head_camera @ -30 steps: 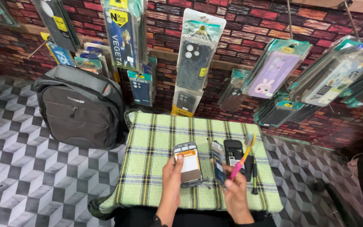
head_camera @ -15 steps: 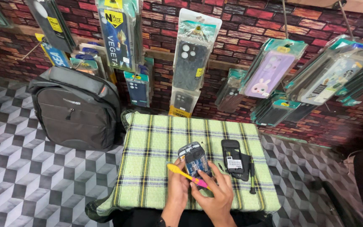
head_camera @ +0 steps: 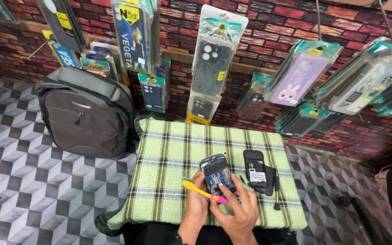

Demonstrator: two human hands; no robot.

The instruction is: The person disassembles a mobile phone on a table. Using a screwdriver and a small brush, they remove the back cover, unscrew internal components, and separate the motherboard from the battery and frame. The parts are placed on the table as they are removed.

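On the checked green cloth (head_camera: 169,181), near its front edge, both hands work over an opened phone (head_camera: 217,174). The left hand (head_camera: 196,206) holds the phone from below, fingers curled round its lower end, so that it sits tilted just above the cloth with its bare circuit side up. Its long axis runs away from the person, leaning slightly left, camera end farthest off. The right hand (head_camera: 237,213) comes in from the lower right, fingers closed on the pink handle of a brush (head_camera: 203,191); the yellow end points left and lies crosswise over the lower part of the phone, roughly square to its long axis. Whether the bristles touch the board cannot be made out. The phone thus lies just ahead of the right fingertips and directly in the left grip; the left hand is the nearer.

Just right of the phone rests a black back cover (head_camera: 258,172), inside face up, apart from both hands. A dark screwdriver (head_camera: 276,193) lies beyond it, pointing away from the person.

Left of the table stands a grey backpack (head_camera: 85,115) on a grey-and-white tiled floor (head_camera: 19,181). Behind, packaged phone cases (head_camera: 216,63) hang on a red brick wall (head_camera: 273,22).
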